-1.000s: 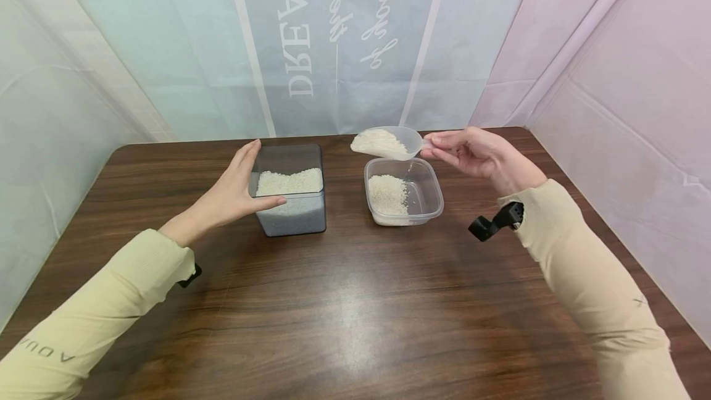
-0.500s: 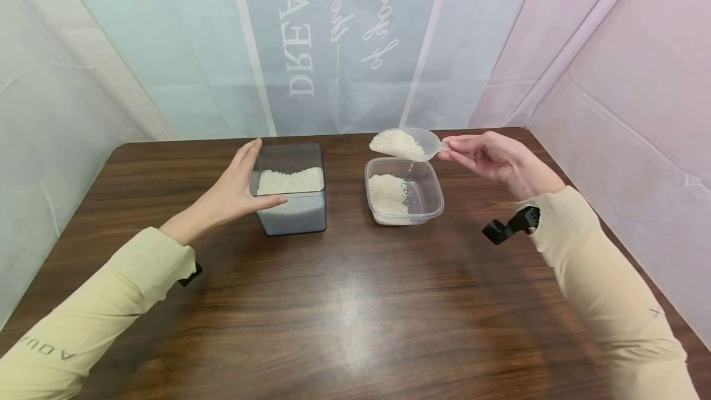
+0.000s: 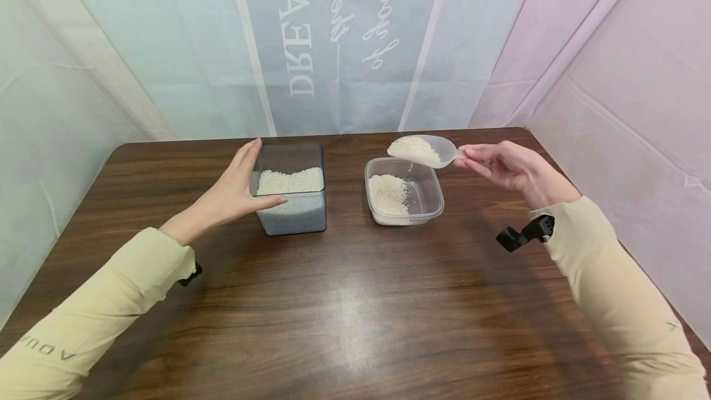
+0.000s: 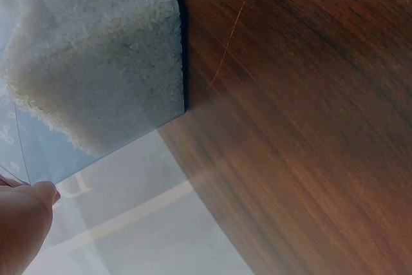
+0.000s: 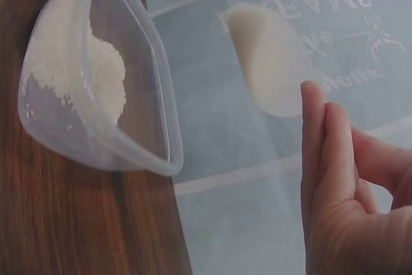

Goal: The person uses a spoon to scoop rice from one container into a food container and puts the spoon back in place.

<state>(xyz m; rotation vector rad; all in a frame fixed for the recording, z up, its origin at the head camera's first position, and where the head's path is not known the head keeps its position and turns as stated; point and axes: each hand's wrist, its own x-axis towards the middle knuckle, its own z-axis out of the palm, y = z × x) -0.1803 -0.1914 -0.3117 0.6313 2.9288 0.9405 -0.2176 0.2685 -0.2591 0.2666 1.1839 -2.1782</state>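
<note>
While left hand (image 3: 229, 191) holds tinted box (image 3: 297, 222), right hand (image 3: 507, 165) pinches translucent scoop (image 3: 444, 148) of rice (image 3: 414, 149).

With my wood-grain table (image 3: 333, 320) as the dial and me at six, I count two hands: my left hand (image 3: 228, 195) at ten, my right hand (image 3: 508, 168) at two. Two containers: one tinted bin (image 3: 289, 157) towards eleven, one clear tub (image 3: 428, 195) at one. One scoop (image 3: 445, 152), also at one. Three heaps of rice: bin rice (image 3: 291, 182), tub rice (image 3: 387, 194), scoop rice (image 3: 413, 148). Two black wrist mounts: left mount (image 3: 191, 275) at nine, right mount (image 3: 524, 234) at three.
</note>
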